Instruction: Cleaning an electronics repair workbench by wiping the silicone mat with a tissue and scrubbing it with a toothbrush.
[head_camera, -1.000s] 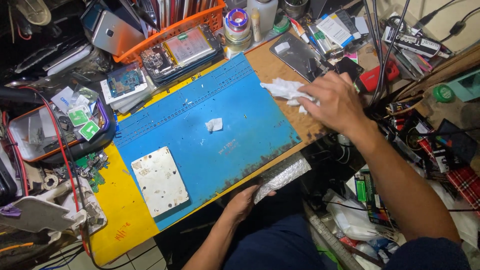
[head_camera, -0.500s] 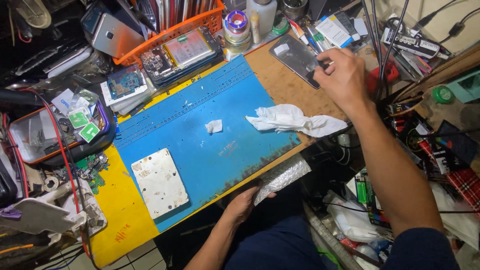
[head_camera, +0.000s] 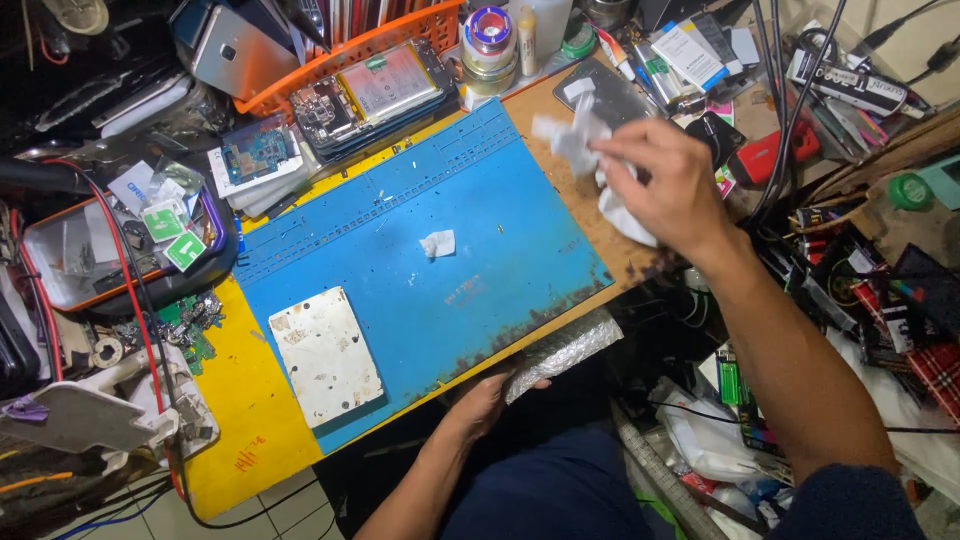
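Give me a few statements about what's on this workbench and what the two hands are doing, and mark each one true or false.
1. The right hand holds a crumpled white tissue above the far right part of the bench. True.
2. The left hand rests on the middle of the blue mat. False: it is at the near edge of the bench, gripping a clear plastic-wrapped packet.
3. A small white scrap lies alone near the middle of the blue mat. True.
4. The stained white plate sits at the far right corner of the mat. False: it lies at the near left corner.
5. The orange basket stands at the far edge of the bench. True.
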